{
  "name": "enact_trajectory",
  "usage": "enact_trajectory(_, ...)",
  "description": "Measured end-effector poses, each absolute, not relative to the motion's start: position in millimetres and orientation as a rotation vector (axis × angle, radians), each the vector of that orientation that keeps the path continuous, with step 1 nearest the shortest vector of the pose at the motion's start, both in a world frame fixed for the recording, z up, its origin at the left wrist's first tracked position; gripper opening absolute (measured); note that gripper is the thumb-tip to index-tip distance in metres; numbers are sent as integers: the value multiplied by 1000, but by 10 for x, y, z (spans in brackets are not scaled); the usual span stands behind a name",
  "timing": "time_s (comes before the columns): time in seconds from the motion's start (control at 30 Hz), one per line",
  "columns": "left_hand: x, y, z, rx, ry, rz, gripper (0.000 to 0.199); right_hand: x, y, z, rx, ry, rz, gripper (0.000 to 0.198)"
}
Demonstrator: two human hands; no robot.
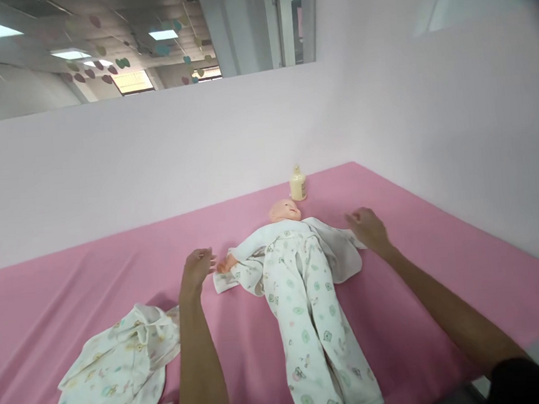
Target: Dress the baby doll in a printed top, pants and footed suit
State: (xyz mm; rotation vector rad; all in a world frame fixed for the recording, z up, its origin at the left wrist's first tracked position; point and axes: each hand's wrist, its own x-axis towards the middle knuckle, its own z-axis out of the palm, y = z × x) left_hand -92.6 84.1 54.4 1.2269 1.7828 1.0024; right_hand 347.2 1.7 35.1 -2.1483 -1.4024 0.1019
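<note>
A baby doll (pixel 285 210) lies on its back on a pink-covered table, its head toward the wall. Its white printed trousers (pixel 301 300) stretch toward me. A white top (pixel 337 252) is spread around its upper body. My left hand (pixel 198 268) is beside the doll's small hand (pixel 228 263), fingers slightly apart and a little blurred; it appears to hold nothing. On the other side, my right hand (pixel 368 228) hovers by the end of the top's sleeve, with fingers loosely bent and nothing visible in them.
Left of my left forearm lies a second white printed garment (pixel 119 372), loosely folded. A cream pump bottle (pixel 297 185) stands behind the doll's head. The pink cover (pixel 114 266) meets white walls at the back and right. A window or mirror panel (pixel 95 47) is above.
</note>
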Motion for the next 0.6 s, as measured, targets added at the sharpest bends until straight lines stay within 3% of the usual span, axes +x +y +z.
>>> enact_trajectory(0.17, 20, 636, 943, 1852, 1612, 1089, 22, 4113, -100, -58, -2389, -1266, 496, 53)
enact_trajectory(0.3, 1017, 522, 954, 2412, 1176, 644, 32, 3972, -43, -194, -2289, -1343, 516, 45)
enact_trajectory(0.43, 1559, 705, 770, 2657, 1147, 130, 37, 3966, -10, -251, -2194, -1376, 490, 31)
enact_trajectory(0.6, 1692, 909, 643, 2692, 1172, -59, 37, 4067, -6, -289, -2101, -1374, 460, 28)
